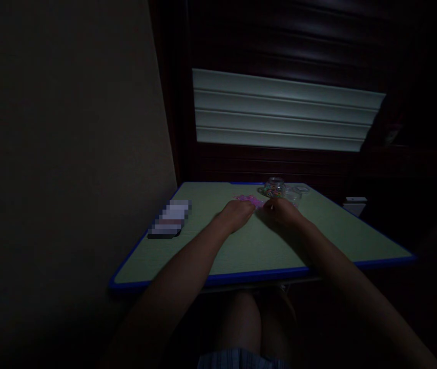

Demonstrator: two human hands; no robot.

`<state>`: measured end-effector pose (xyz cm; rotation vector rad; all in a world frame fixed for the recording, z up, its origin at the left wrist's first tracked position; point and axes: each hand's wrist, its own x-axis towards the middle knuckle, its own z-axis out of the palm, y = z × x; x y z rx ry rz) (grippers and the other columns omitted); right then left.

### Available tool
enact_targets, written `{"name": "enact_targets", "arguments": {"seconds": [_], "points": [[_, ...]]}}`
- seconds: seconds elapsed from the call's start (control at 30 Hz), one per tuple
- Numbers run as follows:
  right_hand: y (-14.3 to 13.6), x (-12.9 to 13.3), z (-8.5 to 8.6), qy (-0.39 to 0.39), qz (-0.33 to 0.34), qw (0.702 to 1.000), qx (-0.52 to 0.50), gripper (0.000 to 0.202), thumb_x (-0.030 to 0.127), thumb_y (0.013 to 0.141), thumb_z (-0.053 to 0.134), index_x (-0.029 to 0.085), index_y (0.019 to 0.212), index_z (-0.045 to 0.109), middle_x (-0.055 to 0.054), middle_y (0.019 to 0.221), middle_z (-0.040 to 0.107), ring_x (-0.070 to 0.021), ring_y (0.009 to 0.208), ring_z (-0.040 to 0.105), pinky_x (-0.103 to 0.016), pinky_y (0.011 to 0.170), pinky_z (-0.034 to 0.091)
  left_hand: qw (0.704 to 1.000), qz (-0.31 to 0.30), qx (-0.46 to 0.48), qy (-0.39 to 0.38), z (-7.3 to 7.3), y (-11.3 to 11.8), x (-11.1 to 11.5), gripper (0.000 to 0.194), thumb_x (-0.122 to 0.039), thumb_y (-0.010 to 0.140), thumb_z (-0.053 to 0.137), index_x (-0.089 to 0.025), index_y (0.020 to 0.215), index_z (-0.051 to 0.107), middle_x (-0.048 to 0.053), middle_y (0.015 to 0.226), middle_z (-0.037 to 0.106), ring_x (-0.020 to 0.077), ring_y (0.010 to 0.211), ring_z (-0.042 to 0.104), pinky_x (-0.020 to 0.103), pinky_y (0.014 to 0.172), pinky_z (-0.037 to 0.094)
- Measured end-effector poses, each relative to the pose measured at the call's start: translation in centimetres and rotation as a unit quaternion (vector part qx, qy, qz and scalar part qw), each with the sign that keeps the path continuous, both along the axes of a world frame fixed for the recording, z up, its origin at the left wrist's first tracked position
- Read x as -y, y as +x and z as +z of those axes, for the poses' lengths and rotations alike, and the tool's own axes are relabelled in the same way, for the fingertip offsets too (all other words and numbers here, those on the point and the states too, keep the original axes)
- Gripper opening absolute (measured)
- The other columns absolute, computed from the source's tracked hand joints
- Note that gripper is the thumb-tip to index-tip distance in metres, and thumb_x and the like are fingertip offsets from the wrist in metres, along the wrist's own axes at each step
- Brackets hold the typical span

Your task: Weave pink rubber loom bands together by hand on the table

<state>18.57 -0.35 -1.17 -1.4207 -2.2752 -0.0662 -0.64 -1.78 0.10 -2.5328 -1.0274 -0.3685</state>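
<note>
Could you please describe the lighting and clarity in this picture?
Head view: dim overall, brightest on the pale slatted panel; a soft shadow beneath the right hand on the blue-edged green table; small pink pieces blur together; the flat rectangular object is pixelated.

This looks like a room in a home — dim, with a plain wall (pixel 57 174) at nine o'clock and dark panelling (pixel 279 41) at one o'clock, framing pale slats (pixel 279 115). Homelike, too: a small blue-edged table (pixel 262 251) before bare knees (pixel 243 318) and striped clothing (pixel 233 360) at six o'clock.
</note>
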Motion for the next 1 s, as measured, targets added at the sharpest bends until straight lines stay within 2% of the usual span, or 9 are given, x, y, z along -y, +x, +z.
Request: {"name": "enact_targets", "arguments": {"seconds": [0.3,0.43,0.7,1.0], "points": [[-0.5,0.0,0.2,0.053,0.041,0.992,-0.109,0.022,0.015,0.075,0.046,0.012,0.077,0.067,-0.006,0.073,0.064,-0.0114,0.059,0.052,-0.022,0.056,0.036,1.000,0.002,0.014,0.018,0.3,-0.1,0.2,0.024,-0.023,0.088,0.036,-0.016,0.096,0.058,0.008,0.093,0.063,0.0188,0.087,0.058,0.029,0.073,0.045],[-0.6,0.0,0.2,0.037,0.047,0.990,-0.127,0.022,0.017,0.075,0.047,0.011,0.079,0.067,-0.005,0.069,0.063,-0.0116,0.057,0.051,-0.022,0.055,0.037,0.999,0.004,0.040,0.028,0.2,-0.2,0.1,0.022,-0.022,0.089,0.036,-0.016,0.097,0.056,0.008,0.101,0.061,0.0172,0.093,0.057,0.028,0.076,0.044],[-1.0,0.5,0.5,0.014,0.063,0.989,-0.134,0.024,0.021,0.078,0.046,0.011,0.081,0.067,-0.005,0.069,0.063,-0.0113,0.057,0.051,-0.022,0.055,0.037,0.999,0.013,0.039,0.034,0.2,-0.2,0.0,0.022,-0.024,0.089,0.036,-0.016,0.101,0.053,0.006,0.101,0.059,0.0180,0.087,0.057,0.028,0.070,0.043],[-1.1,0.4,0.4,0.003,0.074,0.986,-0.148,0.024,0.023,0.077,0.047,0.010,0.081,0.066,-0.007,0.072,0.065,-0.0130,0.061,0.054,-0.023,0.056,0.039,0.999,-0.019,0.044,0.026,-0.3,-0.2,-0.6,0.024,-0.020,0.089,0.036,-0.018,0.108,0.050,0.006,0.110,0.058,0.0165,0.098,0.054,0.027,0.078,0.043]]}}
